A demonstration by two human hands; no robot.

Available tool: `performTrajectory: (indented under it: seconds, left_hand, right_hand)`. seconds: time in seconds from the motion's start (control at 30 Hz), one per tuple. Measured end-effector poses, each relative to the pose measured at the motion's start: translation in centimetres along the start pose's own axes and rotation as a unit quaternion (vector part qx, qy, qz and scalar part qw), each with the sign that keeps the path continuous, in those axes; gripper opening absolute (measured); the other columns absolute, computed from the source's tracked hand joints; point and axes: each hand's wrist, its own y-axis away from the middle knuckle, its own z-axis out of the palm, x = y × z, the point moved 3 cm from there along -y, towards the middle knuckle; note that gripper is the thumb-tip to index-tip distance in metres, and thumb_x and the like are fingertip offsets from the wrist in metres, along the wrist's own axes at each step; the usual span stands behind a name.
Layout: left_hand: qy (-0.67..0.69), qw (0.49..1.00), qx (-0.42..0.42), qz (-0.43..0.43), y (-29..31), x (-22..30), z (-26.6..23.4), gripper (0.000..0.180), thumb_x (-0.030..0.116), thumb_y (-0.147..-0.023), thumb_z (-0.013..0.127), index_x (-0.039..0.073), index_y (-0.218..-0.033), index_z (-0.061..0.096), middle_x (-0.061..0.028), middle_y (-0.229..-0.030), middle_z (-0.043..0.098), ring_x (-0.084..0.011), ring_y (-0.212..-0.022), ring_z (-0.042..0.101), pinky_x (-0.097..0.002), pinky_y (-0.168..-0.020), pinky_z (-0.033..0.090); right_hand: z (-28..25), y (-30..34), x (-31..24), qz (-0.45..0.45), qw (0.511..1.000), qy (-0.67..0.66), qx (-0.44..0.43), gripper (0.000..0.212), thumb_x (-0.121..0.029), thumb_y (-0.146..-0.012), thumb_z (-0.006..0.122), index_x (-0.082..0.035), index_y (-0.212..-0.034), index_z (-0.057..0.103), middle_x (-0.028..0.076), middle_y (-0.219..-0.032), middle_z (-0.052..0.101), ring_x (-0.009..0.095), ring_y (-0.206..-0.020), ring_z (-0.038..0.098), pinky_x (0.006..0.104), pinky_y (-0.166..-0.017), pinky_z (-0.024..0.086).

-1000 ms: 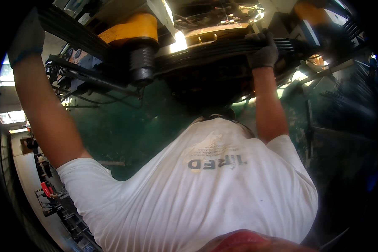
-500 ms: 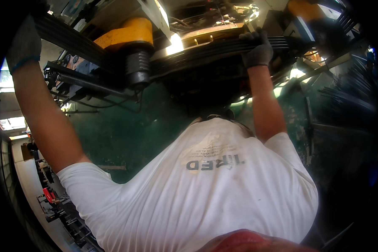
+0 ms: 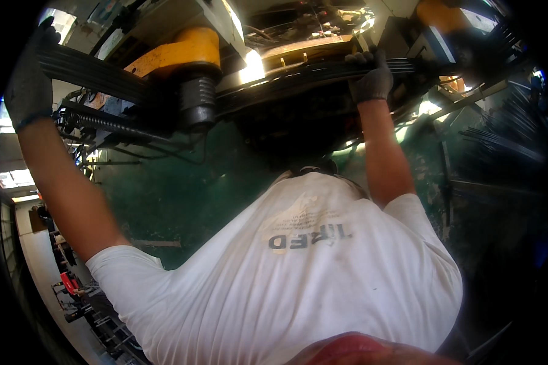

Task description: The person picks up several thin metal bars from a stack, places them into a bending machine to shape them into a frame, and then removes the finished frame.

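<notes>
A bundle of long dark strips (image 3: 97, 74) stretches across the top of the view, passing by a yellow machine head (image 3: 182, 52) with a ribbed dark cylinder (image 3: 198, 100) under it. At the far left my left hand (image 3: 30, 88), in a dark grey glove, is closed around the strips' left end; its fingertips show above them, partly lost in the dark rim. My right hand (image 3: 371, 79), gloved the same way, grips the bundle right of centre, fingers curled over the top. My arms are spread wide.
A coil spring (image 3: 112, 123) and hoses hang below the bundle at left. Another yellow machine part (image 3: 439, 15) stands at upper right. Several thin dark rods (image 3: 505, 143) lie at the right. Green floor (image 3: 164, 182) shows below; a shelf with a red item (image 3: 69, 283) is at lower left.
My left hand and the strips' left end have moved down and slightly left. My right hand has shifted slightly, still on the strips.
</notes>
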Motion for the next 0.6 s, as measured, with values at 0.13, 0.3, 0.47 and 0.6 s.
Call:
performTrajectory:
  seconds: [0.13, 0.3, 0.47, 0.6]
  left_hand:
    - [-0.331, 0.905, -0.153, 0.219, 4.9, 1.2, -0.1, 0.038, 0.015, -0.102, 0.066, 0.002, -0.137, 0.066, -0.0149, -0.122, 0.075, -0.0219, -0.114, 0.071, -0.0308, -0.097, 0.056]
    - [-0.191, 0.966, -0.166, 0.046, 4.4, -0.9, -0.4, 0.049, -0.006, -0.098, 0.057, 0.017, -0.141, 0.066, -0.0132, -0.122, 0.075, -0.0218, -0.114, 0.072, -0.0324, -0.102, 0.056]
    - [-0.299, 0.932, -0.167, 0.119, 5.4, 0.5, -0.1, 0.048, -0.005, -0.101, 0.049, 0.016, -0.140, 0.066, -0.0124, -0.124, 0.074, -0.0210, -0.114, 0.072, -0.0334, -0.100, 0.056]
    - [-0.329, 0.920, -0.184, 0.105, 5.1, 0.1, -0.5, 0.045, 0.000, -0.103, 0.050, 0.017, -0.142, 0.065, -0.0113, -0.124, 0.075, -0.0204, -0.114, 0.072, -0.0336, -0.100, 0.056]
  right_hand:
    - [-2.7, -0.6, 0.8, -0.017, 0.998, 0.027, 0.047, 0.020, -0.027, -0.109, 0.056, -0.008, -0.112, 0.053, 0.001, -0.076, 0.045, 0.019, -0.065, 0.047, 0.0410, -0.064, 0.051]
    - [-4.5, -1.7, 0.7, -0.001, 0.999, 0.018, 0.029, 0.022, -0.028, -0.109, 0.056, -0.007, -0.110, 0.053, 0.001, -0.075, 0.046, 0.019, -0.064, 0.048, 0.0416, -0.065, 0.052]
    - [-3.1, -0.7, 0.6, -0.008, 0.999, 0.019, 0.040, 0.021, -0.028, -0.109, 0.057, -0.006, -0.109, 0.054, 0.001, -0.070, 0.042, 0.019, -0.062, 0.045, 0.0413, -0.065, 0.051]
    - [-2.8, -0.7, 0.5, -0.004, 0.999, 0.025, 0.042, 0.020, -0.025, -0.108, 0.057, -0.005, -0.110, 0.055, 0.001, -0.069, 0.042, 0.019, -0.062, 0.046, 0.0410, -0.066, 0.050]
